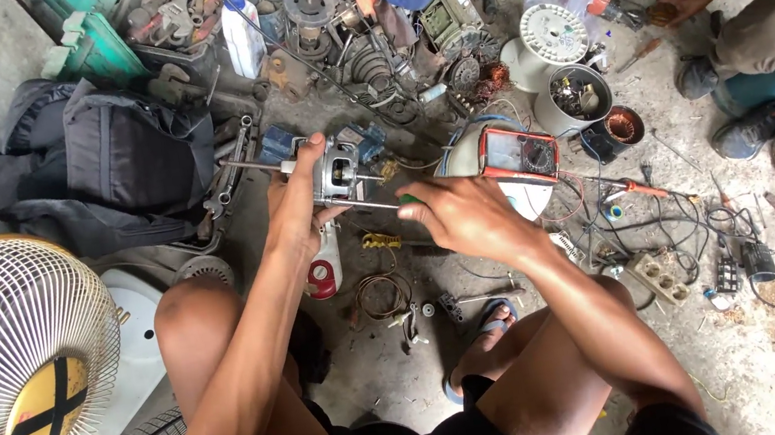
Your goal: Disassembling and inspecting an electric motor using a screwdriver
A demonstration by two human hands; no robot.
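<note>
1. Nearest you: white fan guard [10,371] with its yellow hub lies at your left knee, off the fan. A white fan housing piece [136,334] lies beside it. So the fan looks already stripped down.
2. Between your knees, floor [379,370]: loose wire coil [383,294], small bits of hardware and pliers. Removed parts, by the look of it.
3. Your left hand [291,211] is clenched round the small fan motor [336,174], holding it up above the floor, shaft sticking out to the left.
4. Your right hand [463,212] grips a screwdriver [386,204] with a green handle; its tip meets the motor body. Judgement: you're at the motor screws, case not yet split open, so the inside work is all left.
5. Just beyond: red multimeter [517,154] lies near your right hand, its probes lying loose.
6. Further out: bare copper stator [623,126], white wire spool [553,33], heaped old motors.
7. Far right: another person's hand [681,5] rests among parts, separate from yours.
</note>
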